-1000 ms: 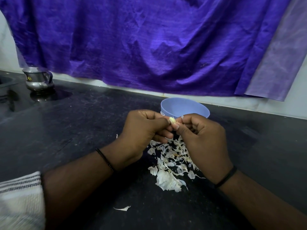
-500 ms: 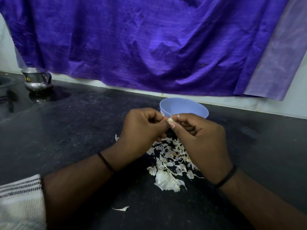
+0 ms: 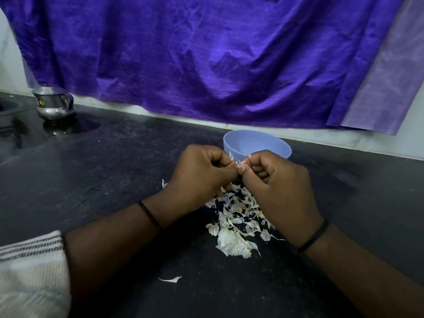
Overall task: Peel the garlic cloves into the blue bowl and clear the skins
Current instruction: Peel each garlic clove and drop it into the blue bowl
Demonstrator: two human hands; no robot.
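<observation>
A small garlic clove [image 3: 240, 165] with papery skin flaking off it is pinched between my left hand [image 3: 202, 177] and my right hand [image 3: 280, 191], fingertips meeting just in front of the blue bowl [image 3: 257, 146]. Both hands hover above a heap of white garlic skins [image 3: 236, 226] on the black counter [image 3: 114, 171]. The clove is mostly hidden by my fingers. The bowl's inside is only partly visible; I cannot tell what lies in it.
A steel jug [image 3: 54, 104] stands at the far left by a sink edge [image 3: 9, 109]. A purple cloth [image 3: 206, 60] hangs over the wall behind. One stray skin [image 3: 171, 280] lies near the front. A striped sleeve [image 3: 29, 271] shows at lower left.
My hands stayed together in front of the bowl. The clove's pale flesh showed a second ago; now loose skin flakes stick out between my fingertips.
</observation>
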